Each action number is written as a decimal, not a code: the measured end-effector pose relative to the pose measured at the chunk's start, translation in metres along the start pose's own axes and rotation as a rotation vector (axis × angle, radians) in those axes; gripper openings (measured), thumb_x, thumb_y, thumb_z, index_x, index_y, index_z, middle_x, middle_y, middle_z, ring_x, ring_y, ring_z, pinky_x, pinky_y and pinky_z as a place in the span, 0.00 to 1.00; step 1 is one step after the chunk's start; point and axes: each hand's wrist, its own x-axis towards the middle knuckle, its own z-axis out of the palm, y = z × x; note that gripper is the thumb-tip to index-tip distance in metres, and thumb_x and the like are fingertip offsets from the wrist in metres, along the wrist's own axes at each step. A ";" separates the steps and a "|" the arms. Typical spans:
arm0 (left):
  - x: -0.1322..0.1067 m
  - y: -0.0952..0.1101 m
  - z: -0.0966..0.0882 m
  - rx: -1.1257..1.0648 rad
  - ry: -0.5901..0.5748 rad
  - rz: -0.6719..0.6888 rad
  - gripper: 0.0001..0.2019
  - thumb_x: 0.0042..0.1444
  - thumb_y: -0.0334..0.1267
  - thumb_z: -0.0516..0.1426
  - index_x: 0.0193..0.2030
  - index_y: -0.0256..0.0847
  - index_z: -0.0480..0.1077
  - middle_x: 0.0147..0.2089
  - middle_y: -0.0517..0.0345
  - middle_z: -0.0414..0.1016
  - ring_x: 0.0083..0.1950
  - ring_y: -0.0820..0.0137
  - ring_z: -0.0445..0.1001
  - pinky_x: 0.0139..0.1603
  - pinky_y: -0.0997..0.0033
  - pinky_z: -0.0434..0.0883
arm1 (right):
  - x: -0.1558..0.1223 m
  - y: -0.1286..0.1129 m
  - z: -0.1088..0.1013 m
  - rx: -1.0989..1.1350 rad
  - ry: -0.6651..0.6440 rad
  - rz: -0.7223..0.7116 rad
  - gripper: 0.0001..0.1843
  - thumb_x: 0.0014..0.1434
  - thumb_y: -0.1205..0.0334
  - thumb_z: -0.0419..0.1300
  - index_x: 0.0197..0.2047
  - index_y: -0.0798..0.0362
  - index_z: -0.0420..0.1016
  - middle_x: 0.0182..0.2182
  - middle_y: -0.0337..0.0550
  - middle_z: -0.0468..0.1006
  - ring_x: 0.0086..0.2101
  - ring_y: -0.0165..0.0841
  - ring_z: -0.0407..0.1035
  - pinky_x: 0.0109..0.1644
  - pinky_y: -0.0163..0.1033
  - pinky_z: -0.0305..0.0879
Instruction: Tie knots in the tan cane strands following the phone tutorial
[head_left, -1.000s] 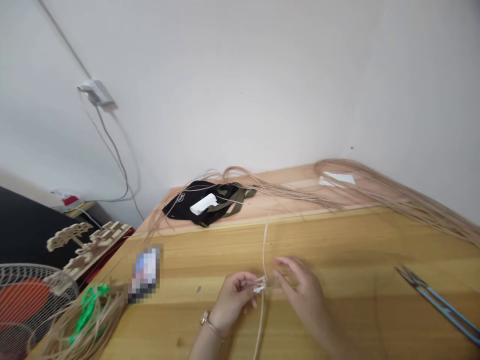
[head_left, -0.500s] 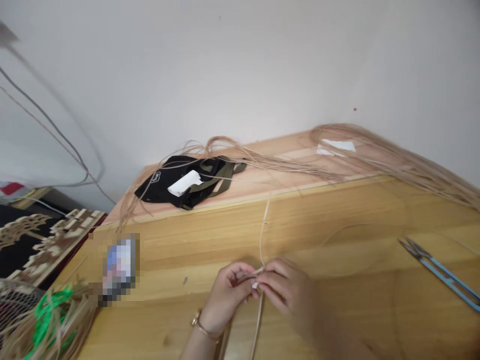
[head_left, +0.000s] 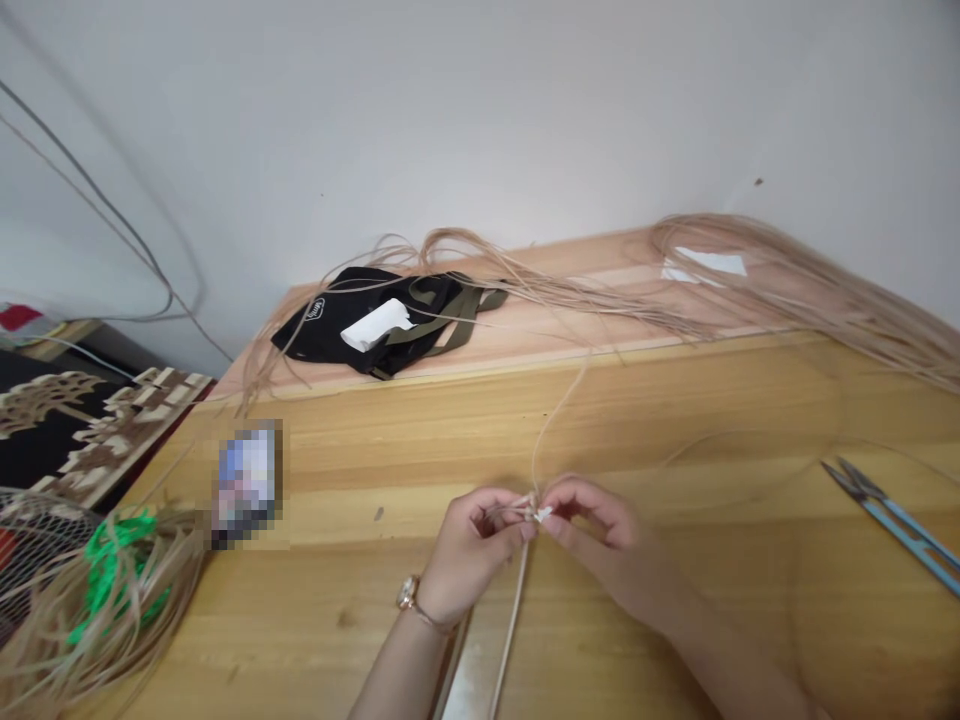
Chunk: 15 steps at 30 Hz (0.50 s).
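Above the table's front middle, my left hand point(head_left: 480, 548) pinches a small looped or knotted part of some thin tan cane strands between thumb and fingers. My right hand point(head_left: 611, 545) meets it from the other side, fingertips closed on the same spot. A small white scrap point(head_left: 544, 515) shows between the fingertips; what it is, I cannot tell. From the pinched spot, one cane strand point(head_left: 514, 610) runs down toward the front edge, and a thinner end curves up and away across the table. The fingers partly hide the join.
Blue-handled snips point(head_left: 900, 534) lie at right. Behind are a black bag point(head_left: 319, 340) with a white paper roll point(head_left: 373, 325) and a long strand bundle point(head_left: 832, 300). At left are a pixelated object point(head_left: 249, 475) and a strand coil point(head_left: 56, 650) with a green tie point(head_left: 105, 575).
Both hands have shifted slightly up and right in view, as has the upper strand end. My right fingers have changed their hold beside the white scrap. The whole view has moved a little.
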 end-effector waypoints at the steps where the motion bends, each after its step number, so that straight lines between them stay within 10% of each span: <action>1: 0.000 0.000 -0.001 -0.010 0.006 0.005 0.12 0.37 0.36 0.64 0.30 0.33 0.70 0.22 0.61 0.69 0.22 0.80 0.62 0.19 0.82 0.59 | 0.000 0.002 0.000 0.078 0.000 0.019 0.03 0.53 0.64 0.55 0.30 0.52 0.68 0.28 0.39 0.70 0.31 0.29 0.64 0.36 0.34 0.61; 8: -0.002 0.001 -0.003 -0.060 -0.004 0.023 0.11 0.38 0.32 0.63 0.31 0.34 0.70 0.25 0.59 0.71 0.24 0.79 0.65 0.18 0.84 0.59 | 0.000 0.004 -0.002 0.421 0.156 0.228 0.08 0.47 0.59 0.61 0.26 0.54 0.68 0.24 0.41 0.74 0.23 0.27 0.66 0.27 0.32 0.62; 15: -0.003 0.001 -0.003 -0.065 -0.021 0.019 0.10 0.41 0.32 0.62 0.32 0.33 0.70 0.25 0.59 0.71 0.25 0.79 0.66 0.19 0.84 0.62 | -0.001 -0.002 -0.008 -0.003 0.093 0.098 0.06 0.50 0.61 0.59 0.31 0.53 0.73 0.26 0.41 0.75 0.27 0.29 0.67 0.29 0.32 0.63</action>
